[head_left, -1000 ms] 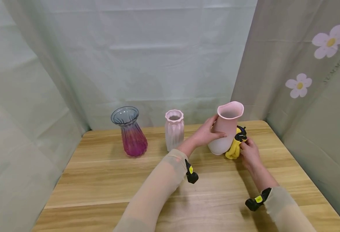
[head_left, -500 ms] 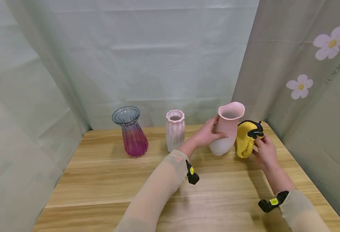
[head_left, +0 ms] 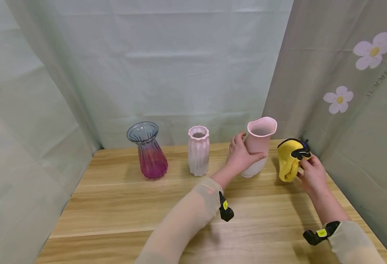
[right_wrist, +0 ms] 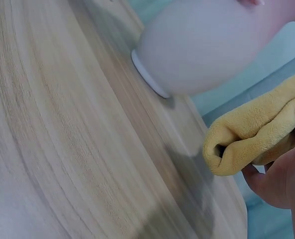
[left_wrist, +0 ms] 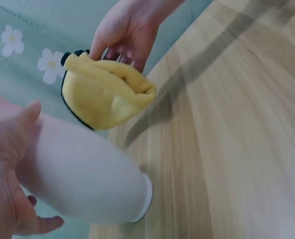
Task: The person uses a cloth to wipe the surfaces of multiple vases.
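Observation:
A tall pink-to-white vase (head_left: 259,141) with a wavy rim stands upright at the table's back right. My left hand (head_left: 241,157) is at its left side. The thumb lies against the vase, while the fingers are spread loosely off its surface in the left wrist view. To the right of the vase, my right hand (head_left: 313,174) pinches a folded yellow cloth (head_left: 287,161) with dark edging. The cloth hangs apart from the vase, just above the table. In the right wrist view its thick plush fold (right_wrist: 246,132) shows, and part of the right hand is out of frame.
A small white-pink ribbed vase (head_left: 199,154) stands left of my left hand. Farther left is a glass vase (head_left: 152,157), blue above and magenta below. The wooden table (head_left: 120,209) ends near hanging curtains (head_left: 180,73) at the back and sides.
My right hand has drawn the yellow cloth rightward, away from the pink vase. My left hand's fingers have come out from behind the vase and loosened. The vases stay put.

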Action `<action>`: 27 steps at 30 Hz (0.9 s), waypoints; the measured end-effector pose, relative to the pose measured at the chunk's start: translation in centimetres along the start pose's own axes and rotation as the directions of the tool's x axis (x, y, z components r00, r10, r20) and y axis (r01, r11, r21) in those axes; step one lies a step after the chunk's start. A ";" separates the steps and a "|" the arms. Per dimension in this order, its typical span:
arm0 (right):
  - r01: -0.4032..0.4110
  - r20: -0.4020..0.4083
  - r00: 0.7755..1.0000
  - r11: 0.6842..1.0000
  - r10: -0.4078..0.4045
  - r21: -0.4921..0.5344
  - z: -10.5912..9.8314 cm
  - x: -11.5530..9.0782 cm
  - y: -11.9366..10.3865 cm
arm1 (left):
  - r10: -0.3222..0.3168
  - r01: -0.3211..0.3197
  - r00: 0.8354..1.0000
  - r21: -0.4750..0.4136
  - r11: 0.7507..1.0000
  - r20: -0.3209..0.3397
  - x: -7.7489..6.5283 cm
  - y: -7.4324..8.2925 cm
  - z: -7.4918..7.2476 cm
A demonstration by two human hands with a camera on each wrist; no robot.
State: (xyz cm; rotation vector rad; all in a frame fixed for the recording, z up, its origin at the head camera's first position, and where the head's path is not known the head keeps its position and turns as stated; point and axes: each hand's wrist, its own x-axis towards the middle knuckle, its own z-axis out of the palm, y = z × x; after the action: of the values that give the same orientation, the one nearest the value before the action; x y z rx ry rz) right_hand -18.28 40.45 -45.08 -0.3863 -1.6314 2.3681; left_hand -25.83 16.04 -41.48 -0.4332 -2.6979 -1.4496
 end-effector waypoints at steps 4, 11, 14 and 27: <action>-0.004 0.019 1.000 1.000 0.004 -0.022 0.3 0.1 0.2 | -0.045 0.048 0.998 0.044 0.998 -0.053 -0.2 0.4 0.4; -0.002 0.004 1.000 0.999 0.002 -0.037 0.5 -0.1 0.3 | 0.020 -0.020 1.000 0.007 1.000 0.004 0.0 0.1 -0.1; 0.004 -0.001 1.000 0.999 -0.005 -0.046 0.6 -0.2 0.3 | 0.089 -0.083 0.993 -0.076 0.994 0.081 0.5 -0.5 -0.8; 0.097 0.048 0.995 0.988 -0.091 -0.124 2.0 0.1 -0.5 | 0.278 -0.205 0.919 -0.263 0.943 0.281 2.0 -1.6 -3.0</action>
State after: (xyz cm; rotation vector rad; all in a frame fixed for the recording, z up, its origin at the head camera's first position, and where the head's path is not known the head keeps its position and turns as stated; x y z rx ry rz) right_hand -19.05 38.87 -43.95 -0.2774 -1.7832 2.2261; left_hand -28.48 13.20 -40.79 -1.0607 -2.5748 -1.7489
